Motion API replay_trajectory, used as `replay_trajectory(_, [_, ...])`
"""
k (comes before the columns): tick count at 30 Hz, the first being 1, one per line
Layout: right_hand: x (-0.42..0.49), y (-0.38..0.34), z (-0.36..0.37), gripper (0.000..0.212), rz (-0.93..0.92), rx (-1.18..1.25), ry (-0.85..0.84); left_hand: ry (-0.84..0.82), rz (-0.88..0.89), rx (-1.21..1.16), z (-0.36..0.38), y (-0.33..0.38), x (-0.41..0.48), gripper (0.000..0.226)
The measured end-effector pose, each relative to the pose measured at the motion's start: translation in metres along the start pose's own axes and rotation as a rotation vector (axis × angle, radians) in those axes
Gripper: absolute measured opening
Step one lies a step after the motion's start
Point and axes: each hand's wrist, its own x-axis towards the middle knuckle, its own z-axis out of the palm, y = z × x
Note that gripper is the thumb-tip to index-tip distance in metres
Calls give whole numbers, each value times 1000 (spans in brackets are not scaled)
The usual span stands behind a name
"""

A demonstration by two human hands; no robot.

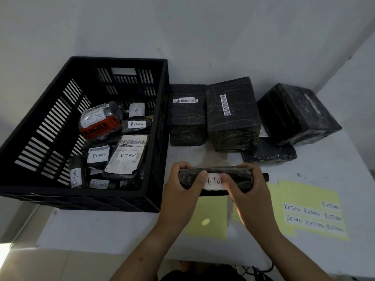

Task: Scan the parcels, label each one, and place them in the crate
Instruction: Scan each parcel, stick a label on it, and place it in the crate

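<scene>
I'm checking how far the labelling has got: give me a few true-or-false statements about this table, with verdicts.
1. The left hand and right hand both hold one black parcel bearing a RETURN label. True.
2. The crate is empty. False: several labelled parcels lie in it.
3. The box next to the crate shows a barcode sticker. True.
4. The yellow sheet has no labels left. False: spare RETURN labels remain on it.
</scene>
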Motion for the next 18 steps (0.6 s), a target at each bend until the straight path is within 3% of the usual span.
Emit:
replay_trajectory(6, [2,3,-10,20,-26,22,-4,72,15,-3,11,4,-6,30])
replay_trajectory(8, [3,-1,-17,30,-27,62,-46,58,22,-17,18,10,-9,41])
replay_trajectory(11, [6,-3,-28,42,-27,51,-59,17,36,-19,26,16,-11,36])
replay_trajectory(15, [14,0,-41,18,-38,26,-52,13,-2,-23,36,20,-10,23])
replay_trajectory(18, [16,-1,-48,14,-49,33,-79,41,7,-21,41,22,-13,21])
